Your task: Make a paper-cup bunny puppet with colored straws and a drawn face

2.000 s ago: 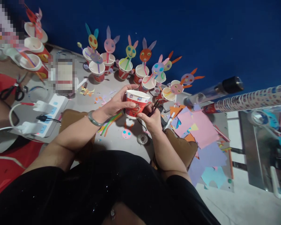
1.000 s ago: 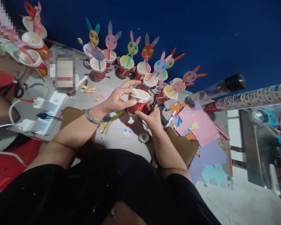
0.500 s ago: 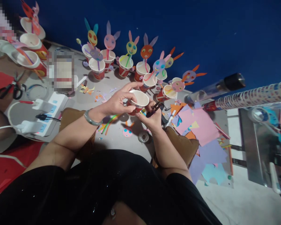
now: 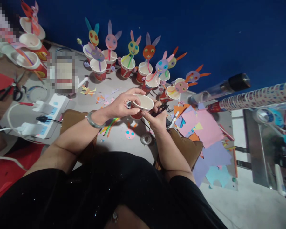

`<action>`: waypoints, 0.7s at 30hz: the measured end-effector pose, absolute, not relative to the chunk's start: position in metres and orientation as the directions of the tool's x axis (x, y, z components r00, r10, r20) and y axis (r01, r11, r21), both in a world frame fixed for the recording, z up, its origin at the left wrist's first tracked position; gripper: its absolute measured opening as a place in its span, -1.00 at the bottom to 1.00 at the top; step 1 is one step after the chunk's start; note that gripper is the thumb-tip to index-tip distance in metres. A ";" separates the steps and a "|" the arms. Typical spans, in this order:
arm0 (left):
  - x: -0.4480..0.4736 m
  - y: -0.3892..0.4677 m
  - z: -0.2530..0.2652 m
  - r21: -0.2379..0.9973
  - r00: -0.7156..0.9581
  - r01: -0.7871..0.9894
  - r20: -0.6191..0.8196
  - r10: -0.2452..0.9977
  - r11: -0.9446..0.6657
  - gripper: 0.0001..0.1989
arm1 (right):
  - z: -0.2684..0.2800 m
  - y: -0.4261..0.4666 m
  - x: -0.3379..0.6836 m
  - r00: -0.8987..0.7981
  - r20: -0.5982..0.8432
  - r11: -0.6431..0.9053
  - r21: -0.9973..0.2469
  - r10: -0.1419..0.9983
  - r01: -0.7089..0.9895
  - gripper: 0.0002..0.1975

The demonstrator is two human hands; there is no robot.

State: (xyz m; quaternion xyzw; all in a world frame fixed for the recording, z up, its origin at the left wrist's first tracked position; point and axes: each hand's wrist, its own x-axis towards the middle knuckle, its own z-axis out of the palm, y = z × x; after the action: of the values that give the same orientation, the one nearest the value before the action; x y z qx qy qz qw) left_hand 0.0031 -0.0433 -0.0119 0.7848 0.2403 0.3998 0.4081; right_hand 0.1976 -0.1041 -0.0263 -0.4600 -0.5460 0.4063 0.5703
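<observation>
My left hand, with a bracelet at the wrist, is closed around a paper cup with a white inside and red outer wall. The cup is tilted, its mouth facing up toward me. My right hand grips a black tool, which looks like a glue gun but is mostly covered by the fingers. The thumb of that hand lies at the cup's lower side. A thin dark cord hangs below the hands. Under them on the table are pipe cleaners, a pink paper face and a tape roll.
Several cups with paper rabbit figures line the blue wall. A power strip and scissors are at the left. Coloured paper, a stack of cups and a brown cushion lie to the right.
The cup has shifted slightly right and tips a little more. My right hand has turned slightly, with the black tool still in it.
</observation>
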 end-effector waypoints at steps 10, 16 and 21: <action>0.003 -0.042 -0.011 0.890 0.555 0.043 0.356 0.752 -0.454 -0.74 | -0.033 -0.100 0.197 0.074 0.253 0.254 -0.967 0.965 -0.014 -0.37; 0.005 -0.041 -0.015 0.889 0.514 0.007 0.389 0.765 -0.457 -0.67 | -0.036 -0.100 0.197 0.081 0.271 0.274 -0.961 0.959 -0.039 -0.40; 0.005 -0.040 -0.018 0.908 0.488 -0.039 0.381 0.785 -0.416 -0.60 | -0.038 -0.100 0.197 0.093 0.241 0.248 -0.967 0.966 -0.062 -0.39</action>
State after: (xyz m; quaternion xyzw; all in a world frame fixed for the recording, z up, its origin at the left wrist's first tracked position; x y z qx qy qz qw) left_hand 0.0049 -0.0398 -0.0182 0.7206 0.2586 0.4346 0.4742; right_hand 0.1968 -0.1004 -0.0382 -0.4366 -0.5176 0.4307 0.5966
